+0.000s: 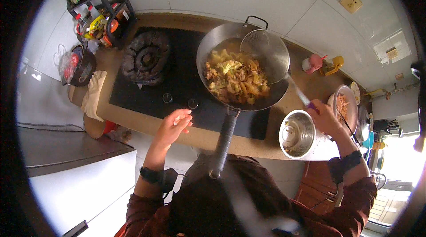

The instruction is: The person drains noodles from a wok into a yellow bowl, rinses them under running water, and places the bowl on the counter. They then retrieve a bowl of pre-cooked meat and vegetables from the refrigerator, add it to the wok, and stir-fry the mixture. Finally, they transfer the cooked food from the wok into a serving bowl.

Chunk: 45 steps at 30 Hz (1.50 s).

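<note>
My right hand [324,120] grips the purple-ended handle of a wire-mesh strainer [266,54]. The strainer's round basket rests in or just over the right side of a steel wok [208,42]; exact contact is hard to tell. Inside the wok lie browned meat pieces and pale vegetable leaves [238,75] in some liquid. The wok's wrapped black handle [226,137] points towards my body. Holding nothing, my left hand [173,128] hovers by the hob's front edge, left of that handle, its fingers loosely bent. A metal bowl [297,133] with scraps inside stands below my right hand.
A cast-iron burner [146,59] sits left on the black hob [186,70], with two knobs in front. A bottle rack [109,10], a dark pot [85,70] and a folded cloth [94,94] are further left. To the right stand a bowl of pinkish food [342,107] and a pink container [313,63].
</note>
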Available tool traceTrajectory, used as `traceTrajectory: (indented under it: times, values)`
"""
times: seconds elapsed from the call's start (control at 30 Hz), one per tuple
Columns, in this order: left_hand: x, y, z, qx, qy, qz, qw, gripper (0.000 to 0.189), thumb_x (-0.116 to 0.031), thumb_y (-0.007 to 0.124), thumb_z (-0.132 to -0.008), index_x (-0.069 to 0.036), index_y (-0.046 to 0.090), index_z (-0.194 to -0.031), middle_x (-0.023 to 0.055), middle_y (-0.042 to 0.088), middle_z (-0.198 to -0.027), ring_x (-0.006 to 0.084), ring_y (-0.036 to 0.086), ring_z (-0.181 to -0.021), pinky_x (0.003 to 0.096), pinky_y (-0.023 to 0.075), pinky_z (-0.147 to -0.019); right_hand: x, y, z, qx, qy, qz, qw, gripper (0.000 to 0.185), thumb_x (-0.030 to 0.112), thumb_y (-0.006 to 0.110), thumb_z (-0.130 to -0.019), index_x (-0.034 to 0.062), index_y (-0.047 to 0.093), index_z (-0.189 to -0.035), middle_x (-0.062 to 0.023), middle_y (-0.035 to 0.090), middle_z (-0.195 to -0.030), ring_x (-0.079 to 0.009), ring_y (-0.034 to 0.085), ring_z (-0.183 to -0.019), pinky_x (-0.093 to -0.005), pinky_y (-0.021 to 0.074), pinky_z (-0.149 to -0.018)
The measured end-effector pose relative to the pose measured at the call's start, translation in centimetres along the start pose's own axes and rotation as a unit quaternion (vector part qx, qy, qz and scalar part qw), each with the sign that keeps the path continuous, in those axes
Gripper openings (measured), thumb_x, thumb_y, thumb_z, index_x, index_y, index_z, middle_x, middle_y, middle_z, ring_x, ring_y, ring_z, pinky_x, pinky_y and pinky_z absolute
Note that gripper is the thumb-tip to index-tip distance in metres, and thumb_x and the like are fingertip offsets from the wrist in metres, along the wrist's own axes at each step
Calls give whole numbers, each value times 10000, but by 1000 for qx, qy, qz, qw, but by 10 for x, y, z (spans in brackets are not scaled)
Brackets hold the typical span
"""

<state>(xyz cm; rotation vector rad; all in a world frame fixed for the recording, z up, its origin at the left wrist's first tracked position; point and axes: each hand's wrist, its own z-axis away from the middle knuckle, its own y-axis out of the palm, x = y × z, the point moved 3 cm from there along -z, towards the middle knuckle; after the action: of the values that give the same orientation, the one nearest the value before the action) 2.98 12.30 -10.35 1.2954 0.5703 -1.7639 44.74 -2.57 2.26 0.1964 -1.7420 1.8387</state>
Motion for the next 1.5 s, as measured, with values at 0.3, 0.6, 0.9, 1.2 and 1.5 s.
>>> traceTrajectory:
  times: [0.3, 0.6, 0.9, 1.2, 1.5]
  values:
    - [-12, 9, -7, 18, 18, -35, 999, 291, -201, 576, -911, -59, 544, -1163, 75, 601, -1050, 132, 596, -880, 239, 489, -670, 18, 54, 4, 83, 112, -222, 965, 153, 177, 527, -903, 28, 531, -868, -49, 528, -600, -151, 525, -488, -290, 406, -459]
    - [-28, 25, -24, 68, 29, -69, 995, 299, -181, 548, -925, -45, 519, -1189, 68, 596, -1061, 131, 595, -892, 238, 486, -685, 26, -11, 37, -84, -43, 80, 992, 256, 138, 553, -879, 43, 479, -1105, -206, 632, -875, -394, 616, -794, -437, 481, -674]
    - [-61, 59, -35, 98, 95, -106, 985, 287, -197, 555, -927, -31, 528, -1158, 32, 600, -975, 74, 568, -831, 234, 497, -681, 14, -27, 24, -97, -56, 212, 971, 256, 155, 544, -880, 68, 468, -1108, -198, 621, -855, -398, 606, -760, -482, 471, -642]
    - [-48, 65, -19, 36, 61, -127, 989, 301, -178, 537, -928, -51, 509, -1199, 79, 595, -1067, 144, 595, -901, 256, 493, -697, -6, -28, 6, 33, 26, 164, 986, 278, 150, 542, -877, 50, 488, -1132, -228, 618, -891, -422, 589, -819, -463, 466, -699]
    - [-38, 75, -4, -24, 30, -107, 994, 260, -146, 545, -924, -57, 531, -1167, 40, 596, -1003, 98, 585, -854, 244, 498, -691, -26, -32, 4, -35, -139, 44, 989, 173, 175, 500, -900, 61, 469, -1027, -247, 609, -805, -436, 584, -771, -505, 454, -643]
